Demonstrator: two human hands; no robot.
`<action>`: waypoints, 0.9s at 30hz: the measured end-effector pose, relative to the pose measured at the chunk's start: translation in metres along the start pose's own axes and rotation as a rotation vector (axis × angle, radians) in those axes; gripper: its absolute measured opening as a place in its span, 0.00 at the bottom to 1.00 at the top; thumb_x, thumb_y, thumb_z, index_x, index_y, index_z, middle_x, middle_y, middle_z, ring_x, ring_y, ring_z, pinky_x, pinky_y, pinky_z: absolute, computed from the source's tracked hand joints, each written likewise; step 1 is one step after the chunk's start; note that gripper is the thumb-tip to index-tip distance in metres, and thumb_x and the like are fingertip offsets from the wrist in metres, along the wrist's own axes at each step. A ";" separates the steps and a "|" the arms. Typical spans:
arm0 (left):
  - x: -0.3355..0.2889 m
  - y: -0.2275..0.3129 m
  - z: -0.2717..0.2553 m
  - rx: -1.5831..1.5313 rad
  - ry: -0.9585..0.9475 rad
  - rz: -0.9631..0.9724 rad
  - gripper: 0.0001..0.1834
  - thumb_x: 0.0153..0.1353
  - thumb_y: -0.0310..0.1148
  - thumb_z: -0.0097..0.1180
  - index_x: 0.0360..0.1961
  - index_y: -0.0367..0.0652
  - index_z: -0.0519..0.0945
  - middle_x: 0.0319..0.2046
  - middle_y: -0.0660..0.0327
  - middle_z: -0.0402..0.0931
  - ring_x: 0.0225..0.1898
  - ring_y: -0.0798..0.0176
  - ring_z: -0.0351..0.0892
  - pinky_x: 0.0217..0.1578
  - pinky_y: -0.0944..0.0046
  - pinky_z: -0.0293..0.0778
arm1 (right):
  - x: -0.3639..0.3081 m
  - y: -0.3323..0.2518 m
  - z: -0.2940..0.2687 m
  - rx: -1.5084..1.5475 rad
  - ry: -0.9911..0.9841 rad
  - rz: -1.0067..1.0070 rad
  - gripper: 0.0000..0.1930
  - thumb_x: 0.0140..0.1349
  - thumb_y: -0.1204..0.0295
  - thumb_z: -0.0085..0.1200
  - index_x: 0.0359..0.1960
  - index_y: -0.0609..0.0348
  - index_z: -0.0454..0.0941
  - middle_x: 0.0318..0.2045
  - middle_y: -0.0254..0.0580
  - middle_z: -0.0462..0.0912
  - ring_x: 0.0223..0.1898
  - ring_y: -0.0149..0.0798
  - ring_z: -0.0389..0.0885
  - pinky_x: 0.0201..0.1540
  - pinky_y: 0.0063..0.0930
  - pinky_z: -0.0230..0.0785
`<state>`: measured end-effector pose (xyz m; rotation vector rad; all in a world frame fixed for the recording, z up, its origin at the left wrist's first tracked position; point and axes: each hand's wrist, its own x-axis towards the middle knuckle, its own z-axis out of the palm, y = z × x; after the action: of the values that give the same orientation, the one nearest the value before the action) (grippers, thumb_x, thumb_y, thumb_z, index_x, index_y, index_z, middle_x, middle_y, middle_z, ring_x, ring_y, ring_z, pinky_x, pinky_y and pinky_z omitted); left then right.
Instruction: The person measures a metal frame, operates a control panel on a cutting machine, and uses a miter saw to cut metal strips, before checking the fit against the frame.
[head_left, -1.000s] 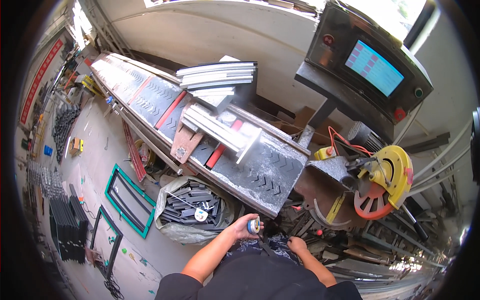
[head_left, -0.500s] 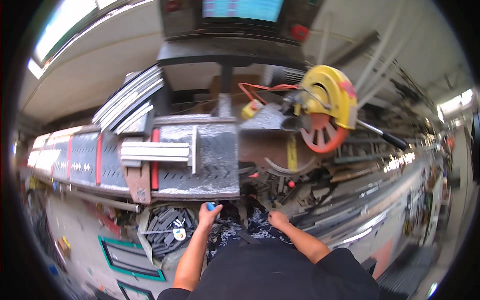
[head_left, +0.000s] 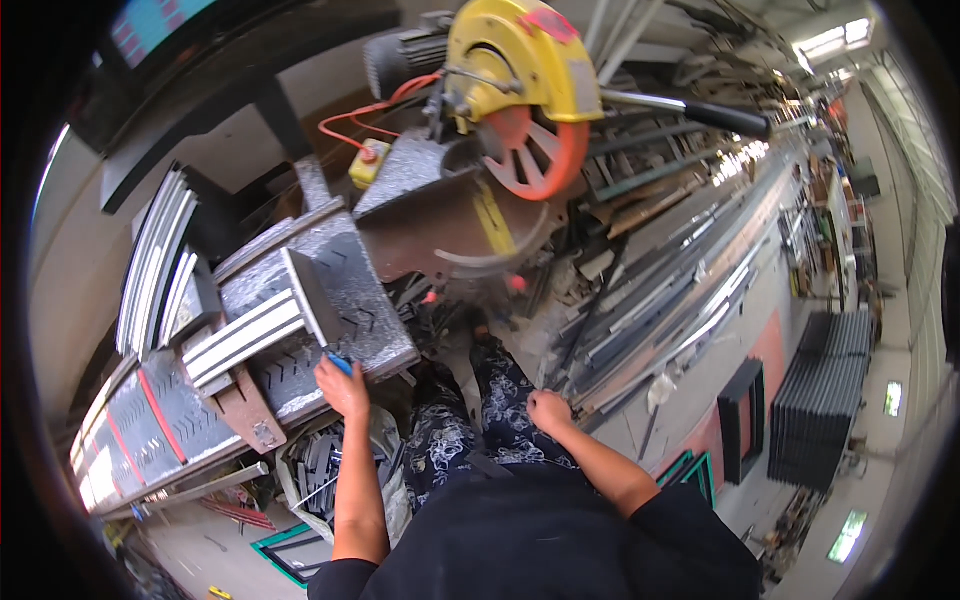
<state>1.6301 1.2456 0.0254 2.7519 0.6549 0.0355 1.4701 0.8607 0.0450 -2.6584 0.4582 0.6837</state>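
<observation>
Cluttered workshop, concrete floor [head_left: 700,370], bright ceiling lights [head_left: 835,40]

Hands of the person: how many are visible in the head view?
2. The left hand holds a small blue object at the grey metal table; the right hand hangs closed beside the patterned trousers.

My steel chequer-plate bench [head_left: 360,300] runs off to my left, its near edge under my left hand [head_left: 345,388]. Pale aluminium profiles [head_left: 245,335] lie lengthwise on it, more bars stacked [head_left: 155,265] behind. The saw [head_left: 510,110] stands at its right end. Offcuts litter the floor [head_left: 640,330] beside my legs
</observation>
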 end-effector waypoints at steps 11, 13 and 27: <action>-0.023 -0.006 0.011 0.092 0.087 0.169 0.35 0.56 0.38 0.65 0.62 0.34 0.66 0.56 0.41 0.69 0.58 0.40 0.67 0.59 0.49 0.65 | -0.012 0.045 0.033 -0.006 -0.145 0.019 0.10 0.54 0.64 0.52 0.30 0.55 0.83 0.33 0.49 0.83 0.38 0.54 0.82 0.43 0.47 0.74; -0.043 0.004 0.009 0.092 0.120 0.212 0.29 0.60 0.35 0.60 0.60 0.33 0.68 0.55 0.41 0.69 0.58 0.39 0.67 0.59 0.48 0.64 | -0.014 0.059 0.035 0.097 -0.197 0.023 0.12 0.55 0.65 0.51 0.32 0.56 0.83 0.35 0.52 0.84 0.40 0.55 0.82 0.44 0.48 0.75; -0.335 0.352 -0.022 -0.369 -1.172 0.964 0.28 0.56 0.43 0.64 0.54 0.38 0.76 0.49 0.49 0.78 0.51 0.49 0.77 0.53 0.55 0.72 | 0.014 0.275 0.065 0.482 -0.103 0.444 0.13 0.56 0.65 0.49 0.37 0.53 0.85 0.42 0.51 0.84 0.44 0.56 0.82 0.48 0.47 0.75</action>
<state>1.4814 0.8052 0.1700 1.9415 -0.8645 -1.0012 1.3489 0.6416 -0.0858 -2.0727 1.0540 0.7183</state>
